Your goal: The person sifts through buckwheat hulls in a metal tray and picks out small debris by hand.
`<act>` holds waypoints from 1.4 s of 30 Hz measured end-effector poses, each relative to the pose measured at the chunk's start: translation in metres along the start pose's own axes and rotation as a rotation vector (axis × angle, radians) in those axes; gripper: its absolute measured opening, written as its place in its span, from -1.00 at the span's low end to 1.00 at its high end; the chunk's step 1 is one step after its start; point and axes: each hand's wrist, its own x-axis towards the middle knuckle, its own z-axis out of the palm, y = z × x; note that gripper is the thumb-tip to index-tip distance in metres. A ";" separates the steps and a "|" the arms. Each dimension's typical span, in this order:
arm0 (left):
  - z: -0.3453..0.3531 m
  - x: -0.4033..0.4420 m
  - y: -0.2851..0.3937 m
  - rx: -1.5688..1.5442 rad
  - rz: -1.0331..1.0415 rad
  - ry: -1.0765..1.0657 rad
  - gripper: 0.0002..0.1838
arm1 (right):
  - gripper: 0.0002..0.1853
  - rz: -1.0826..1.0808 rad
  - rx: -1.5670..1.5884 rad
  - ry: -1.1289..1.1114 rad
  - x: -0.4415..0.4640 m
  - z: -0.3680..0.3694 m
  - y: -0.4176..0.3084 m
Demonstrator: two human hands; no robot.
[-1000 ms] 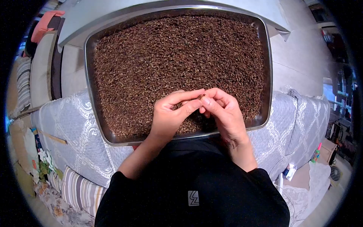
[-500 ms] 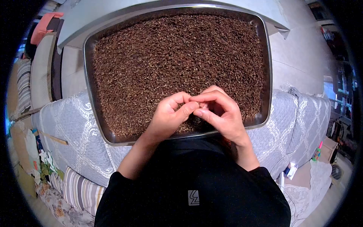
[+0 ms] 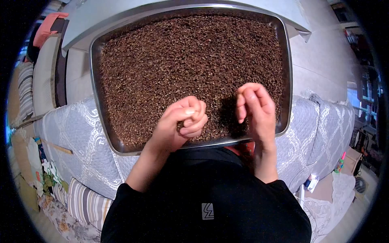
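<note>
Two bare hands hover over a deep metal tray filled with small brown pieces. The left hand has its fingers curled inward; the right hand, apart from it, presses thumb and index finger together. Whether either holds anything is unclear.

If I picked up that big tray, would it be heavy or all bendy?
The tray is probably heavy, since brown bits spread nearly wall to wall. Its shiny, metal-looking rim suggests it's fairly stiff, not floppy. The bits look small and loose, so they'd likely slide if you tipped it.
</note>
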 end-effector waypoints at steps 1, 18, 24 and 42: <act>-0.006 -0.001 0.001 -0.077 0.026 -0.065 -0.81 | -0.81 -0.081 -0.072 0.039 0.003 -0.007 0.002; -0.020 -0.003 0.012 -0.160 0.196 -0.136 -0.78 | -0.71 -0.536 -1.177 -0.190 -0.006 0.018 0.012; -0.022 -0.006 0.012 -0.208 0.194 -0.120 -0.71 | -0.90 -0.624 -1.020 0.099 0.023 -0.007 0.026; -0.008 0.000 -0.003 -0.007 0.123 0.035 -0.58 | -0.61 0.241 0.292 -0.049 0.007 -0.012 -0.009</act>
